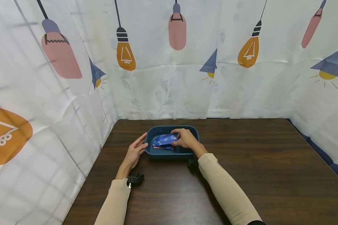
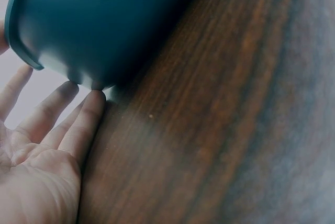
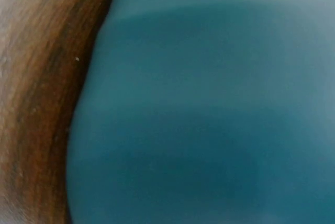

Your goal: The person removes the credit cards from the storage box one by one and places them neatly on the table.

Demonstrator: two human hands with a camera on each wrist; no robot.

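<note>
A dark blue plastic basin (image 1: 171, 157) stands on the table, with several blue cards (image 1: 163, 146) lying in it. Over the pile, my right hand (image 1: 186, 139) pinches a blue card (image 1: 166, 139) marked "VIP" by its right end, between thumb and fingers. At the basin's left end, my left hand (image 1: 135, 152) has its fingers stretched out against the outside wall. The left wrist view shows those fingertips (image 2: 94, 98) right at the basin wall (image 2: 104, 20). Only the basin's outer side (image 3: 199, 103) fills the right wrist view, so the right hand is hidden there.
The brown wood-grain table (image 1: 256, 175) extends to the right and front of the basin. A white curtain (image 1: 163, 87) printed with lamps and bulbs hangs behind it and along both sides. A black strap device (image 1: 135, 179) is on the left wrist.
</note>
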